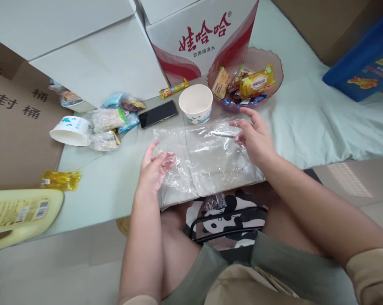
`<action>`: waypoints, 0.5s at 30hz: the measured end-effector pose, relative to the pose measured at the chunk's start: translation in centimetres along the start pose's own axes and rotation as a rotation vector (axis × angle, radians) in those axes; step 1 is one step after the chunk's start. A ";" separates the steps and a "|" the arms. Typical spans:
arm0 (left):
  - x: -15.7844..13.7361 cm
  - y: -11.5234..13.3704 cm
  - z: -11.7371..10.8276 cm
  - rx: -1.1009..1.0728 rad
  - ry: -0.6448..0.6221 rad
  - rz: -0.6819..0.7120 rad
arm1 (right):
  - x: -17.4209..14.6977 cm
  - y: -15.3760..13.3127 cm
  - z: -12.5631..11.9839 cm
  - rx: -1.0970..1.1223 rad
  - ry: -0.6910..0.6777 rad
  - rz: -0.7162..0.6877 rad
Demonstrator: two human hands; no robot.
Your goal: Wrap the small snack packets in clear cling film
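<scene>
A clear plastic bag (207, 159) is laid flat on the worktop (108, 186), just in front of the person, with its near edge at the edge of the worktop. The left hand (153, 167) is rested on the bag's left part, with the fingers (167, 160) spread apart and clamped on nothing. The right hand (256, 135) is placed on the upper right corner, also with fingers apart, flat on the film. Behind the bag a paper cup (196, 103) is standing upright, and beside it a phone (157, 113) is lying. A glass bowl (275, 59) with snacks is seen at the right of the cup, and a second cup (71, 130) is tipped on its side at the left, near some snack packets (110, 123). The bag is judged to be very light, thin, soft and slippery, so it is easily wrinkled; it is best taken at its open edge or at a corner, pinched between fingertips
</scene>
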State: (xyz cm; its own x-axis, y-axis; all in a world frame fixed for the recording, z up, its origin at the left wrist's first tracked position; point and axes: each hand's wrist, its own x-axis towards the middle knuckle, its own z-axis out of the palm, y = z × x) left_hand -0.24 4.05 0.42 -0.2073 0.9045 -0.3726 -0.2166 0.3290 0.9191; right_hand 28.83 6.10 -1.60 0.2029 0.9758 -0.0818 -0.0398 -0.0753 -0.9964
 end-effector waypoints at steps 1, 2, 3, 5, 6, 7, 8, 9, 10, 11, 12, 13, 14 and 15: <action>0.0 0.0 -0.1 0.021 0.014 0.029 | -0.1 0.1 -0.1 0.005 -0.037 0.010; 0.0 0.0 -0.2 0.031 0.043 0.077 | -0.3 0.2 -0.2 -0.001 -0.083 0.023; 0.1 0.0 -0.4 0.032 0.072 0.131 | -0.6 0.2 -0.4 -0.017 -0.137 0.039; 0.3 0.1 -0.8 0.037 0.103 0.220 | -1.2 0.2 -0.7 -0.069 -0.258 0.066; 0.3 0.2 -0.9 0.045 0.106 0.252 | -1.4 0.2 -0.8 -0.090 -0.313 0.072; 0.3 0.2 -1.1 0.052 0.104 0.273 | -1.6 0.1 -0.8 -0.103 -0.361 0.069; 0.3 0.3 -1.3 0.061 0.096 0.282 | -1.8 0.1 -0.8 -0.109 -0.391 0.055; 0.1 0.4 -1.5 0.076 0.080 0.271 | -1.8 0.0 -0.7 -0.110 -0.395 0.035; -0.2 0.5 -1.7 0.103 0.049 0.234 | -1.8 -0.1 -0.6 -0.108 -0.376 0.013; -0.5 0.6 -1.9 0.139 0.002 0.173 | -1.7 -0.3 -0.4 -0.105 -0.341 -0.005; -0.9 0.7 -2.1 0.180 -0.064 0.099 | -1.6 -0.4 -0.3 -0.104 -0.299 -0.018; -1.3 0.8 -2.3 0.219 -0.142 0.022 | -1.4 -0.5 -0.2 -0.103 -0.256 -0.025; -1.7 0.8 -2.5 0.253 -0.223 -0.050 | -1.3 -0.5 -0.1 -0.101 -0.217 -0.029; -2.0 0.9 -2.6 0.276 -0.294 -0.104 | -1.2 -0.6 -0.1 -0.101 -0.189 -0.033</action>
State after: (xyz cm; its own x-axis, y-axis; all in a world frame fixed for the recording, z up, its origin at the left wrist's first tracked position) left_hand -2.55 1.84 1.65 0.0919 0.8883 -0.4500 0.0503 0.4472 0.8930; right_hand 28.73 4.97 -0.90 0.0146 0.9985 -0.0528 0.0641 -0.0536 -0.9965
